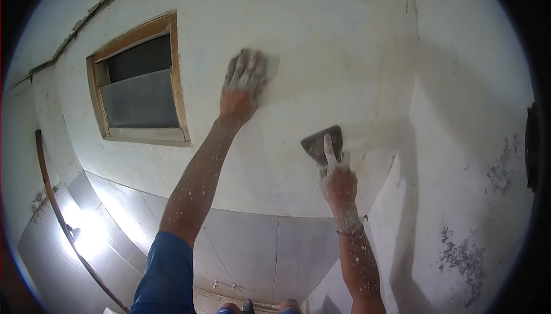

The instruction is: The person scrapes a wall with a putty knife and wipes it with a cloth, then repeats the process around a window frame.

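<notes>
My left hand (245, 79), coated in white dust, lies against the painted wall (298, 33) to the right of a small window. Its fingers are pressed over a dark flat piece (246, 52), whose edges show past the fingertips; the rest is hidden under the hand. Lower and to the right, my right hand (338, 179) grips a putty knife (322, 143) with a wide, dark, dirty blade. The index finger is stretched along the blade, which is at the wall surface. White specks cover both forearms.
A wood-framed window (140, 93) is set in the wall at left. Grey tiles (304, 251) line the lower wall, with small taps (225, 286) near the floor. A long wooden pole (60, 219) leans at far left beside a bright lamp (86, 236). The right wall (465, 170) has peeling patches.
</notes>
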A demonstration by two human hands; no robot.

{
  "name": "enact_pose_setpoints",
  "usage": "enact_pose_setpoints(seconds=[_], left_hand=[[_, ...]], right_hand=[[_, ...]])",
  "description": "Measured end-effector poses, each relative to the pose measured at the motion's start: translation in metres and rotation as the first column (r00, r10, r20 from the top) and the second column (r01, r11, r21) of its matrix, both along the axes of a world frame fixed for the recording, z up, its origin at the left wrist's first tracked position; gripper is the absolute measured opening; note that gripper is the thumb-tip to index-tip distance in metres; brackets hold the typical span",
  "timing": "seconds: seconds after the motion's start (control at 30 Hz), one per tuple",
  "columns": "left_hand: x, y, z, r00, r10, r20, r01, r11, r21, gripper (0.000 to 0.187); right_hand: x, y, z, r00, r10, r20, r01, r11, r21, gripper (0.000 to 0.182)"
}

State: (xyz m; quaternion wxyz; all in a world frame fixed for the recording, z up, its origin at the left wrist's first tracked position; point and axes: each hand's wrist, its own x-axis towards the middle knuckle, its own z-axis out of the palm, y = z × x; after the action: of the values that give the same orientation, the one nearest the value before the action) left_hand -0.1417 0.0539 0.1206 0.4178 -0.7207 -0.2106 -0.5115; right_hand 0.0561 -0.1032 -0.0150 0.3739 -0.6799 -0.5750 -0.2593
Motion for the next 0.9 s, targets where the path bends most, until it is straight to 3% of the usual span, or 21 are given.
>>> enact_pose_setpoints(seconds=[0.07,0.13,0.2,0.27,0.3,0.4,0.43,0.5,0.53,0.57,0.6,0.63,0.67,0.7,0.77,0.8,0.83,0.87,0.9], left_hand=[[0.022,-0.003,0.033,0.983,-0.012,0.184,0.005,0.999,0.035,0.046],[0.042,-0.003,0.072,0.969,-0.01,0.246,-0.006,0.998,0.066,0.046],[0.053,-0.007,0.076,0.946,-0.034,0.321,0.01,0.997,0.076,0.046],[0.059,-0.01,0.03,0.975,0.004,0.223,-0.011,0.999,0.03,0.049],[0.057,-0.014,-0.01,0.988,0.099,0.119,-0.094,0.994,-0.047,0.052],[0.034,-0.015,-0.115,0.999,-0.03,0.028,0.034,0.986,-0.165,0.057],[0.022,-0.009,-0.104,0.999,-0.026,0.025,0.029,0.989,-0.145,0.057],[0.005,-0.006,-0.1,0.988,-0.001,-0.153,-0.02,0.99,-0.138,0.055],[0.0,-0.005,-0.084,0.982,0.102,-0.16,-0.126,0.981,-0.145,0.058],[-0.002,0.005,-0.062,0.98,0.183,-0.084,-0.186,0.982,-0.035,0.057],[-0.008,0.002,-0.032,0.934,0.358,-0.009,-0.357,0.931,-0.077,0.052],[-0.016,0.008,-0.004,0.959,0.238,0.155,-0.224,0.969,-0.1,0.055],[-0.016,0.024,0.018,0.903,0.204,0.378,-0.195,0.979,-0.062,0.046],[-0.018,0.015,0.026,0.853,0.223,0.472,-0.201,0.975,-0.097,0.046],[0.012,0.054,-0.023,0.779,-0.18,0.601,0.332,0.931,-0.152,0.047],[0.034,0.027,-0.063,0.951,0.04,0.307,0.028,0.976,-0.215,0.05],[0.048,0.003,-0.096,0.96,0.28,-0.019,-0.279,0.944,-0.175,0.054],[0.038,0.001,-0.104,0.955,0.294,-0.024,-0.293,0.938,-0.187,0.054],[0.024,0.0,-0.111,0.969,0.203,-0.14,-0.213,0.975,-0.065,0.055]], right_hand=[[0.002,-0.006,-0.012,1.0,-0.015,-0.014,0.014,1.0,-0.026,0.077],[0.007,-0.004,-0.024,1.0,-0.01,-0.024,0.01,1.0,0.008,0.079],[0.008,-0.009,-0.021,0.996,0.008,-0.085,-0.012,0.999,-0.049,0.079],[0.009,-0.01,-0.023,0.988,0.024,-0.153,-0.042,0.992,-0.12,0.08],[0.008,-0.007,-0.025,0.983,0.028,-0.184,-0.049,0.993,-0.106,0.079],[0.001,-0.003,-0.033,0.965,0.055,-0.255,-0.08,0.993,-0.091,0.078],[-0.001,0.002,-0.03,0.952,0.065,-0.301,-0.087,0.994,-0.062,0.077],[0.002,0.0,-0.03,0.956,0.079,-0.283,-0.101,0.993,-0.064,0.078],[0.003,0.002,-0.029,0.956,0.102,-0.276,-0.119,0.992,-0.044,0.078],[0.007,0.004,-0.031,0.955,0.107,-0.277,-0.124,0.991,-0.044,0.078],[0.014,0.005,-0.036,0.975,0.114,-0.191,-0.118,0.993,-0.01,0.079],[0.019,0.007,-0.039,0.988,0.114,-0.105,-0.112,0.993,0.028,0.081],[0.022,0.006,-0.041,0.988,0.112,-0.101,-0.11,0.994,0.027,0.081],[0.025,0.007,-0.041,0.986,0.141,-0.085,-0.136,0.989,0.062,0.081],[0.025,0.013,-0.044,0.979,0.189,-0.08,-0.181,0.979,0.094,0.081],[0.025,0.016,-0.048,0.972,0.196,-0.131,-0.185,0.978,0.092,0.081],[0.022,0.02,-0.049,0.962,0.203,-0.182,-0.188,0.978,0.092,0.081],[0.016,0.013,-0.041,0.954,0.153,-0.257,-0.16,0.987,-0.007,0.076],[0.015,0.014,-0.044,0.952,0.163,-0.26,-0.174,0.985,-0.02,0.076]])
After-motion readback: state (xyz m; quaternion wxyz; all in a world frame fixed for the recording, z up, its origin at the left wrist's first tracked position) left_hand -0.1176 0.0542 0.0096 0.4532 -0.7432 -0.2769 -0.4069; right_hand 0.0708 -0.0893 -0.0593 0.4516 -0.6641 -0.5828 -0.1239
